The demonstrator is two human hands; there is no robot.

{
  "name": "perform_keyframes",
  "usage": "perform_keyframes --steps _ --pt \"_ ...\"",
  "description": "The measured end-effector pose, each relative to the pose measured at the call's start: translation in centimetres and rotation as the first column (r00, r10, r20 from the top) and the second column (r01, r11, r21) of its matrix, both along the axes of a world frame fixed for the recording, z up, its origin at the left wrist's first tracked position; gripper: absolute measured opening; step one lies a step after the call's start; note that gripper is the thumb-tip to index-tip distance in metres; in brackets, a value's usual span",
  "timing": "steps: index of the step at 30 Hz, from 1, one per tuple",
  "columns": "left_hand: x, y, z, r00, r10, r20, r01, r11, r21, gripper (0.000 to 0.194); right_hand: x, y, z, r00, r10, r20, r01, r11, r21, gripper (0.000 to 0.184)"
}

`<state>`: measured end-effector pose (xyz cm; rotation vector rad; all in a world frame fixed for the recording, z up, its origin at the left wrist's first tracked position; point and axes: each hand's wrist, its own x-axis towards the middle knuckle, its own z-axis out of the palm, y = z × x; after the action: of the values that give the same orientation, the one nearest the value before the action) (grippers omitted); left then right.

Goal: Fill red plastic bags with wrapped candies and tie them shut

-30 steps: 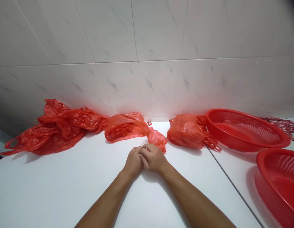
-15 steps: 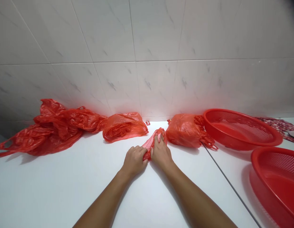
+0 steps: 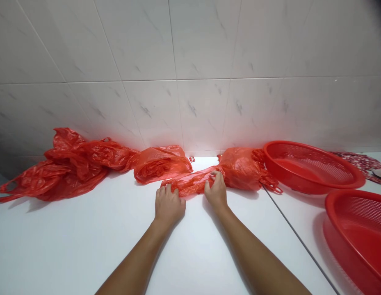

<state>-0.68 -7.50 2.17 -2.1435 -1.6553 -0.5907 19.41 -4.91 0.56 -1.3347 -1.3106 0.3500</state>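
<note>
A thin red plastic bag (image 3: pixel 193 183) lies stretched sideways on the white tabletop between my hands. My left hand (image 3: pixel 169 206) is closed on its left end, fingers curled over the plastic. At the other end, my right hand (image 3: pixel 217 191) grips the bag with bent fingers. Just behind my left hand sits a loosely folded red plastic bag (image 3: pixel 162 162). A plump, packed red bag (image 3: pixel 241 169) rests right beside my right hand, its handles trailing to the right.
A heap of crumpled red bags (image 3: pixel 76 164) spreads along the left. Two red plastic baskets, one at the back (image 3: pixel 313 186) and one nearer (image 3: pixel 341 237), stand on the right. Behind them lies a patterned cloth (image 3: pixel 359 162). A tiled wall (image 3: pixel 205 114) closes off the back.
My hands have moved apart, the left to the left and the right slightly rightward. The bunched bag between them is now spread out into a long strip.
</note>
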Motion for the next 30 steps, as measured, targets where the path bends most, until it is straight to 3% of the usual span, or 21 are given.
perform_keyframes --steps 2,4,7,10,12,15,19,21,26,30 --pt "0.2 -0.2 0.2 1.0 0.016 0.003 -0.016 1.0 0.015 0.024 -0.3 -0.3 0.1 0.981 0.021 0.191 -0.004 0.996 -0.086 0.03" --pt "0.5 -0.4 0.7 1.0 -0.005 0.022 0.004 0.999 0.05 0.031 -0.6 -0.7 0.2 0.946 0.073 0.315 -0.017 0.984 -0.178 0.025" --pt "0.9 -0.8 1.4 0.984 -0.157 0.081 0.147 0.981 0.125 0.024 -0.9 -1.1 0.6 0.908 0.144 0.394 -0.058 0.973 -0.222 0.019" --pt "1.3 -0.9 1.2 0.933 -0.326 0.15 0.324 0.945 0.041 0.026 -1.1 -1.2 0.7 0.873 0.245 0.421 -0.165 0.962 -0.216 0.035" --pt "1.3 -0.7 0.8 0.924 -0.337 0.179 0.353 0.933 -0.068 0.032 -1.2 -1.2 0.6 0.856 0.317 0.408 -0.248 0.945 -0.212 0.037" --pt "0.6 -0.2 0.4 0.953 -0.256 0.161 0.282 0.945 -0.167 0.029 -1.2 -1.0 0.2 0.85 0.37 0.375 -0.31 0.927 -0.211 0.032" --pt "-0.2 0.1 0.4 0.985 -0.139 0.103 0.159 0.961 -0.225 0.012 -1.2 -0.7 0.0 0.836 0.348 0.424 -0.28 0.935 -0.216 0.024" --pt "-0.2 0.0 0.3 0.993 -0.085 0.079 0.101 0.968 -0.23 0.023 -1.3 -0.7 0.0 0.827 0.3 0.476 -0.234 0.953 -0.195 0.024" --pt "0.2 0.0 -0.1 0.999 0.029 0.035 -0.02 0.973 -0.229 0.071 -1.2 -0.7 0.4 0.815 0.157 0.558 -0.105 0.987 -0.124 0.022" --pt "0.4 0.0 -0.5 1.0 0.009 0.021 -0.005 0.98 -0.201 0.081 -1.0 -1.1 1.2 0.876 0.03 0.481 -0.095 0.989 0.112 0.023"
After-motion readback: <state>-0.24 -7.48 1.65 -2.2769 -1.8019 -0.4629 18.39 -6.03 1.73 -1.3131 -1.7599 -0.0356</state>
